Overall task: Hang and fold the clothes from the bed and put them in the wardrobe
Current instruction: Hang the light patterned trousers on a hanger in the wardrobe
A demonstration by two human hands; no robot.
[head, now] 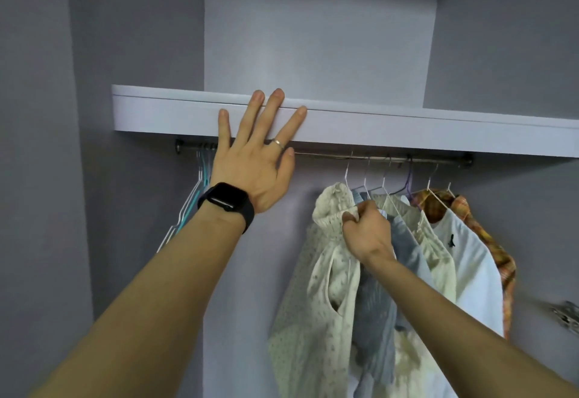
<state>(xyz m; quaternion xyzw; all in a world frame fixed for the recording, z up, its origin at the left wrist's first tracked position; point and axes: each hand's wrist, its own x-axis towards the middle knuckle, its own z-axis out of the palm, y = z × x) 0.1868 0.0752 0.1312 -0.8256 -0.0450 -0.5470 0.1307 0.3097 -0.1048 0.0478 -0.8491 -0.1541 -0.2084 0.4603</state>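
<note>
Below the rail (pixel 344 155), the cream top (pixel 316 288) is pinched at its collar (pixel 330 209) by the right hand (pixel 368 230). The left hand (pixel 253 162) is spread flat on the shelf (pixel 407 128) above the rail. The collar should be centred on its hanger (pixel 346 175), apparently mostly hidden.

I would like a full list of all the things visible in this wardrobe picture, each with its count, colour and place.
shelf: one, pale lilac, across the wardrobe
rail: one, dark metal, under the shelf
empty hangers: several, white and teal, left end of the rail
dotted garment: one, cream, leftmost hung
grey-blue garment: one, next right
cream garment: one, further right
white garment: one, beside it
plaid garment: one, orange, rightmost
hinge: one, metal, right edge
watch: one, black, left wrist
ring: one, silver, left hand
left hand: flat against the shelf front
right hand: grips the dotted garment's top
</note>
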